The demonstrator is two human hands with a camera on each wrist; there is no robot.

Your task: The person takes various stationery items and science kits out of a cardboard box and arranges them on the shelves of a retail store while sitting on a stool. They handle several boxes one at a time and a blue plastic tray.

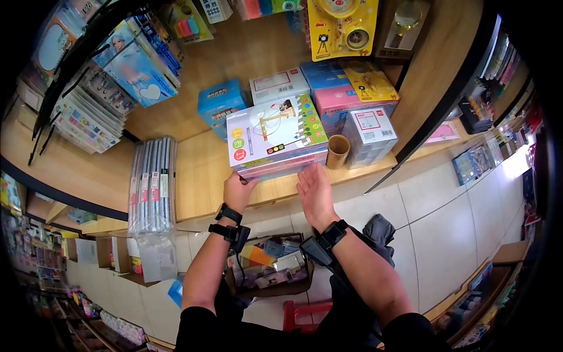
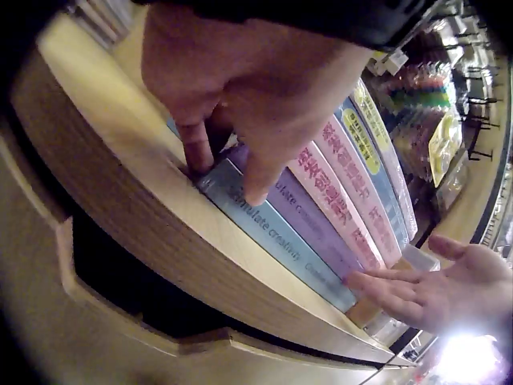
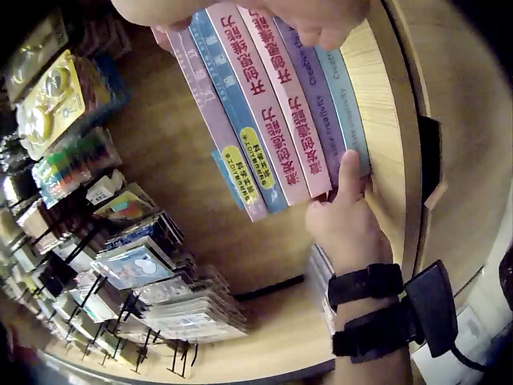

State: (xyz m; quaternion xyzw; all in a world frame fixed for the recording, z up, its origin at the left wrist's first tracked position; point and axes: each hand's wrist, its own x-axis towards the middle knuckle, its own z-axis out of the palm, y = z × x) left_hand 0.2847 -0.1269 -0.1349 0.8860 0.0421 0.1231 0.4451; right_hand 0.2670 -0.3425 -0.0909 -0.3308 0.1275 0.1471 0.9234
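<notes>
A stack of flat boxes [image 1: 275, 132] in purple, pink and blue lies on the wooden shelf, a picture of a wooden model on its top box. My left hand [image 1: 239, 190] grips the stack's near left corner; in the left wrist view the left hand [image 2: 248, 88] has its thumb and a finger at the end of the bottom blue box [image 2: 276, 237]. At the near right corner is my right hand [image 1: 315, 196], palm up, fingers extended; its fingertips touch the lower boxes' side in the left wrist view. The right wrist view shows the printed spines [image 3: 272, 104].
A bamboo cup [image 1: 338, 151] stands right of the stack, beside clear-wrapped boxes [image 1: 371, 135]. More boxes [image 1: 220, 102] are behind. Wrapped packs [image 1: 153, 182] stand at the shelf's left; cards [image 1: 138, 67] hang above. A carton of goods [image 1: 275, 267] and a red stool [image 1: 299, 314] are below.
</notes>
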